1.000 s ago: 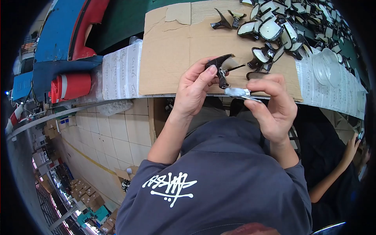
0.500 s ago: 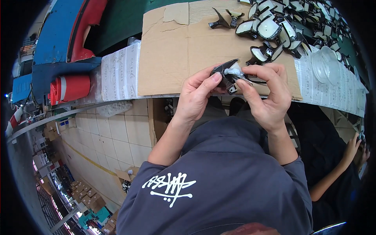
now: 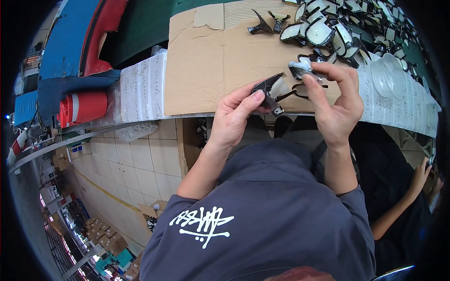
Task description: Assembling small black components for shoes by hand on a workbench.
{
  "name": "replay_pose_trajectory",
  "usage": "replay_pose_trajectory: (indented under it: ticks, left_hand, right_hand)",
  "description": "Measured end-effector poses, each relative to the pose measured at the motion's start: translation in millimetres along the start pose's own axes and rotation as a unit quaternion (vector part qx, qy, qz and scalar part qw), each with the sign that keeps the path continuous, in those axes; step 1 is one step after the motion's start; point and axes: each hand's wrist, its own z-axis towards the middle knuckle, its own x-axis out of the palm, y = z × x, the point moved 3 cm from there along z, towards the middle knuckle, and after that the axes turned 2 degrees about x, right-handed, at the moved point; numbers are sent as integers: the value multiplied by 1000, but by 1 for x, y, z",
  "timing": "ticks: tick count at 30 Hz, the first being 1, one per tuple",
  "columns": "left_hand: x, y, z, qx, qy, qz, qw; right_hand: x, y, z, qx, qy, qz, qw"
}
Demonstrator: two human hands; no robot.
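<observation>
My left hand (image 3: 238, 105) grips a small black heeled shoe (image 3: 268, 91) above the front edge of the cardboard. A pale lining shows inside the shoe, and a thin black strap (image 3: 296, 91) loops out to its right. Up and to the right of the shoe, apart from it, my right hand (image 3: 338, 100) pinches a crumpled light-blue and dark wad (image 3: 300, 69) between thumb and fingers. What the wad is made of cannot be made out.
A brown cardboard sheet (image 3: 201, 70) covers the bench. Many black shoes with white linings (image 3: 320, 32) are heaped at the back right, near clear plastic bowls (image 3: 389, 77). A red roll (image 3: 84, 107) lies at left. Another person's arm (image 3: 398, 210) shows at lower right.
My right hand has moved up and right with the wad, away from the shoe where it was pressed. My left hand keeps the shoe in nearly the same place.
</observation>
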Motion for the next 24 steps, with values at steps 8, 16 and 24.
replay_pose_trajectory:
  ticks: [8, 16, 24]
  left_hand:
    - [-4, 3, 2, -31, -8, -45, 998]
    - [-5, 1, 2, -25, -9, -61, 998]
    - [-11, 0, 3, -42, -8, -75, 996]
  right_hand:
    - [2, 9, -13, 29, 60, 76, 995]
    - [6, 9, -16, -22, 62, 3, 998]
    - [-4, -5, -8, 25, 25, -20, 999]
